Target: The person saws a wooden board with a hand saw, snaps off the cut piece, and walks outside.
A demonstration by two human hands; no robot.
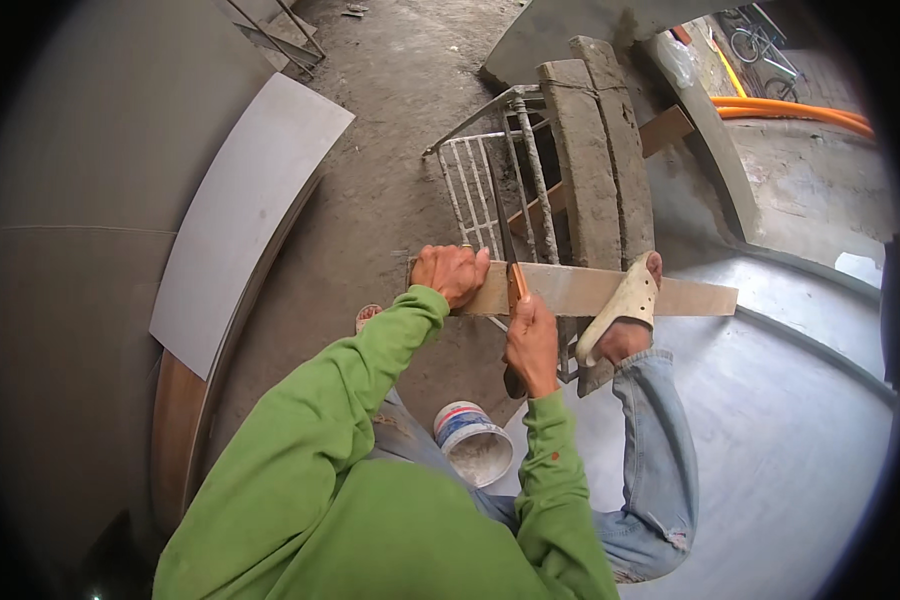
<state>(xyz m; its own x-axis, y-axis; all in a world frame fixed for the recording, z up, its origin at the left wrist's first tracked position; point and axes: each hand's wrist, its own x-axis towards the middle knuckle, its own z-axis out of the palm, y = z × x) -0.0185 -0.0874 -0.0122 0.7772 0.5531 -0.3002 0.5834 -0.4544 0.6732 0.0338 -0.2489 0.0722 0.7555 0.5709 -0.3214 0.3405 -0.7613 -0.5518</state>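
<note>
Currently, the board (568,287) lies crosswise on a bench (587,150) of rough planks beside a pale metal frame (477,183), with both ends overhanging. The left hand (452,273) is closed over the board near its left end, knuckles uppermost. The right hand (532,340) is closed around the handle of a saw (517,283), whose dark blade points away from the body, across the board. The blade's teeth cannot be made out. A sandalled foot (625,298) bears on the board to the right of the planks.

Probable faults and causes:

1. Injury to the left hand. It sits just beside the blade; a skipping or twisted stroke could carry the edge sideways into the fingers.
2. Board shift. Foot and left hand appear to be the only restraint; if either eases, the board may pivot or slide.
3. Blade binding. Downward pressure on the overhanging left end could pinch the blade.
4. Rocking support. The planks look uneven and could tilt under foot load.
5. Falling offcut. A freed end could drop near the bucket (458,422) or the lower leg.
</note>
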